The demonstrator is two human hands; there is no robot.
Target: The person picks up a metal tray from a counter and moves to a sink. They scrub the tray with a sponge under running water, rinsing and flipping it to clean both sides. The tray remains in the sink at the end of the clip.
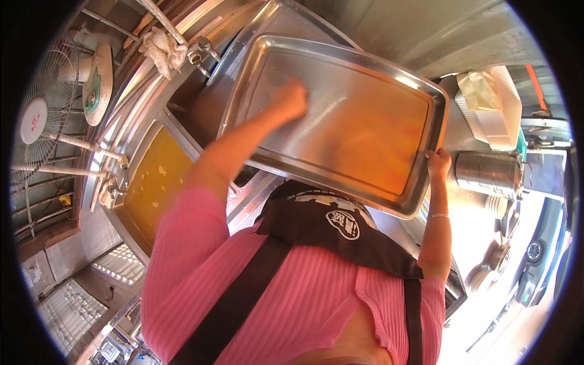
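Observation:
A large rectangular metal tray (337,123) is held tilted in front of me, above a sink area. My left hand (292,101) is over the inner face of the tray, towards its left part, its fingers curled and blurred; whether something is inside it cannot be seen. With my right hand (439,163) I grip the rim at the tray's right end. Orange reflections show on the metal. Behind it, another metal tray or panel (278,27) leans at the upper left. I wear a black apron (328,223) bearing writing.
A basin of yellowish liquid (159,178) lies at the left, near taps (200,54) and a hanging cloth (162,50). A fan (36,118) stands farther left. On the right are white plastic baskets (497,109), a lidded metal pot (490,171) and stacked dishes (495,207).

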